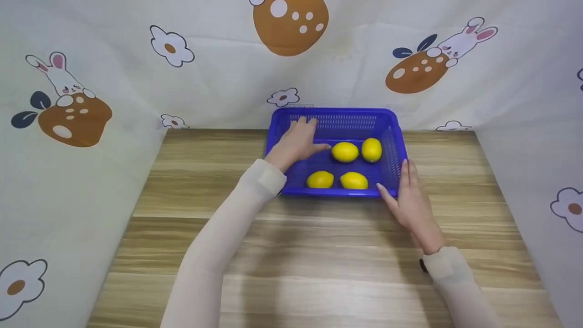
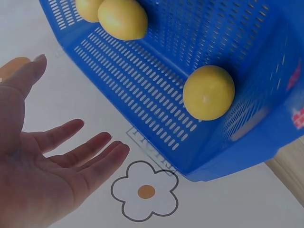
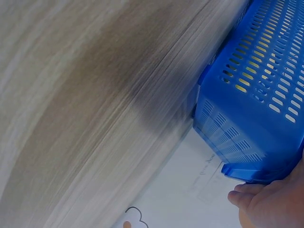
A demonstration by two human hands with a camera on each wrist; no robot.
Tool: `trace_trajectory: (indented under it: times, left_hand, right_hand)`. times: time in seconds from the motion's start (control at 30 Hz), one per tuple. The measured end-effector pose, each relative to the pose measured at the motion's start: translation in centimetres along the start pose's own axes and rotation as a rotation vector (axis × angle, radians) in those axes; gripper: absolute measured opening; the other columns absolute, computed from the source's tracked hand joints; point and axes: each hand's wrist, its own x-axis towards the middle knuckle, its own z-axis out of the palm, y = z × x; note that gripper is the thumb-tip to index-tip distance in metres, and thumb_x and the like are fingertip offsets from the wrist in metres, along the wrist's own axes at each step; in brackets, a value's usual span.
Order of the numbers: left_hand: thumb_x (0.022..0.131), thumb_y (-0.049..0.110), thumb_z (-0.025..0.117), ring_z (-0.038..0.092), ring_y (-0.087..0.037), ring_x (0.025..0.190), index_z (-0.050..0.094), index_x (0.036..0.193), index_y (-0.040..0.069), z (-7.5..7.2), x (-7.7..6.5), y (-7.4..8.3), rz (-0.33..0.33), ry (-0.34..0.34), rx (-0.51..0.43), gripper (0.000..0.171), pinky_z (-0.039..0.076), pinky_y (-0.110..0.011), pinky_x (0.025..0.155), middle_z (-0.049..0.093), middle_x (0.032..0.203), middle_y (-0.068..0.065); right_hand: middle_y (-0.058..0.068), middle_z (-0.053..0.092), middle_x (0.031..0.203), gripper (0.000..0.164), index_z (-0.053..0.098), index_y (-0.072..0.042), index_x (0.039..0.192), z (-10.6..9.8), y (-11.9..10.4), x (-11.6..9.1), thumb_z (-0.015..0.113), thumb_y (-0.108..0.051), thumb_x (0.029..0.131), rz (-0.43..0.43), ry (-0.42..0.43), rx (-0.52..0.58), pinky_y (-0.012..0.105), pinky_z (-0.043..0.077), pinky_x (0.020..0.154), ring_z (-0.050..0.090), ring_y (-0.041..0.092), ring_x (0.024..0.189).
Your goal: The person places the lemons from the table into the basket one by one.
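A blue plastic basket with slotted walls stands on the wooden table, against the patterned cloth at the back. Several yellow lemons lie in it, among them one lemon near the middle and another close to the right wall. My left hand reaches over the basket's left part, fingers and thumb spread, holding nothing; a lemon shows in the left wrist view. My right hand holds the basket's front right corner, thumb at the front rim and fingers along the right outer side.
The wood-grain table extends in front of the basket and to both sides. A pale cloth with rabbits, flowers and brown fruit shapes hangs behind it and along the left and right. A dark band shows at the right wrist.
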Motion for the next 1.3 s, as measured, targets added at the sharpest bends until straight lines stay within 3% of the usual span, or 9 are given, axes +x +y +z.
trace_trajectory:
  times: [0.17, 0.63, 0.97, 1.3]
  left_hand:
    - [0.103, 0.051, 0.064, 0.030, -0.048, 0.155, 0.031, 0.164, -0.002, 0.6, -0.8, -0.3, 0.011, 0.022, 0.039, 0.087, 0.032, -0.053, 0.127, 0.029, 0.168, -0.030]
    - [0.104, 0.057, 0.058, 0.033, -0.045, 0.155, 0.029, 0.165, 0.000, 2.8, -3.6, -1.4, -0.004, 0.126, 0.102, 0.088, 0.027, -0.053, 0.129, 0.033, 0.167, -0.029]
    - [0.103, 0.059, 0.058, 0.034, -0.050, 0.153, 0.035, 0.163, 0.001, 4.9, -6.0, -2.2, -0.006, 0.285, 0.122, 0.086, 0.029, -0.059, 0.127, 0.033, 0.166, -0.030]
    - [0.103, 0.060, 0.059, 0.041, -0.049, 0.148, 0.040, 0.160, -0.001, 7.2, -8.2, -2.2, -0.018, 0.424, 0.173, 0.085, 0.035, -0.060, 0.123, 0.041, 0.161, -0.030]
  right_hand:
    - [0.037, 0.007, 0.170, 0.099, 0.006, 0.013, 0.163, -0.1, 0.0, 0.0, 0.053, -0.054, 0.107, 0.005, -0.009, 0.000, 0.072, 0.025, 0.122, 0.021, 0.058, 0.154]
    - [0.035, 0.006, 0.172, 0.099, 0.007, 0.012, 0.164, -0.2, 0.1, 0.0, 0.053, -0.055, 0.107, 0.006, -0.007, 0.009, 0.073, 0.024, 0.121, 0.020, 0.058, 0.154]
    - [0.035, 0.004, 0.172, 0.101, 0.006, 0.013, 0.163, -0.3, -0.1, -0.1, 0.053, -0.055, 0.106, 0.009, -0.003, -0.031, 0.070, 0.022, 0.124, 0.016, 0.055, 0.157]
    - [0.039, 0.014, 0.168, 0.094, 0.015, 0.017, 0.161, -0.2, -0.9, -0.3, 0.053, -0.050, 0.107, 0.005, 0.040, -0.114, 0.063, 0.017, 0.129, 0.016, 0.053, 0.158]
